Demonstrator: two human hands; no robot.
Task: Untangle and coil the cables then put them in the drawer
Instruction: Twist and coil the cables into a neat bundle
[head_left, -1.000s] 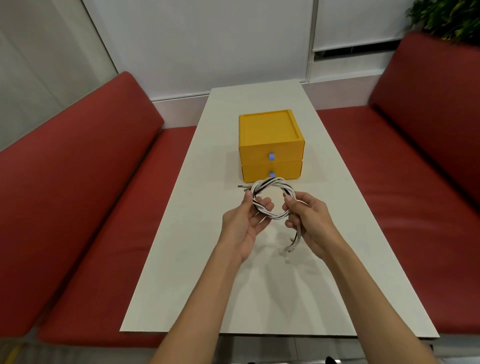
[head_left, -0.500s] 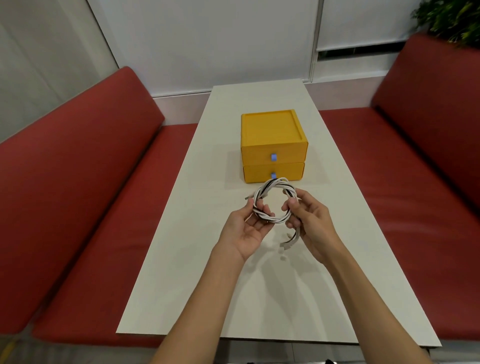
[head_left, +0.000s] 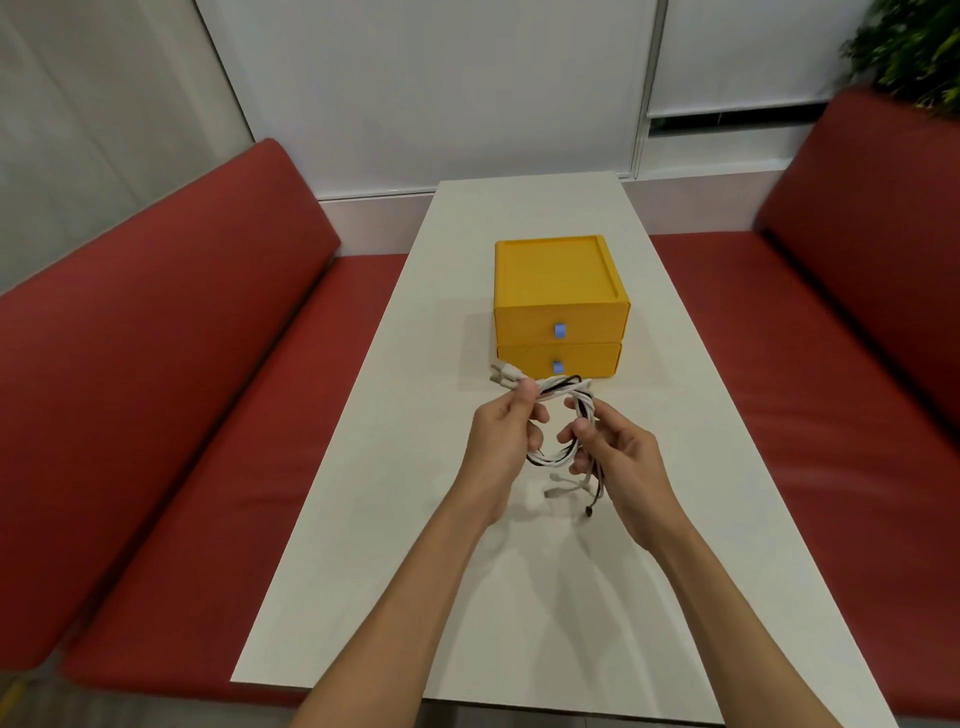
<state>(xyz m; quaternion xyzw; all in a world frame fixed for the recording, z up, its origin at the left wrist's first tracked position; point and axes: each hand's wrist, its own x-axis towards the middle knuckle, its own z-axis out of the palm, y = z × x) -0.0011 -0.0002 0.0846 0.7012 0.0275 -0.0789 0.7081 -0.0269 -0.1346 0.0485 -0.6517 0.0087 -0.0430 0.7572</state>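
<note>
left hand (head_left: 501, 436) and right hand (head_left: 618, 462) fingers pinch cables (head_left: 566, 385) above a white table (head_left: 467, 571) between red benches (head_left: 208, 441).

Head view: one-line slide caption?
Twisted cable loop gripped by left hand and right hand before the closed yellow drawer box.

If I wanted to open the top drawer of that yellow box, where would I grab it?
Probably the small blue tab at the middle of the top drawer, pinched from the near side. Its front looks flat otherwise and faces the person, so a straight pull toward them should slide it out.
</note>
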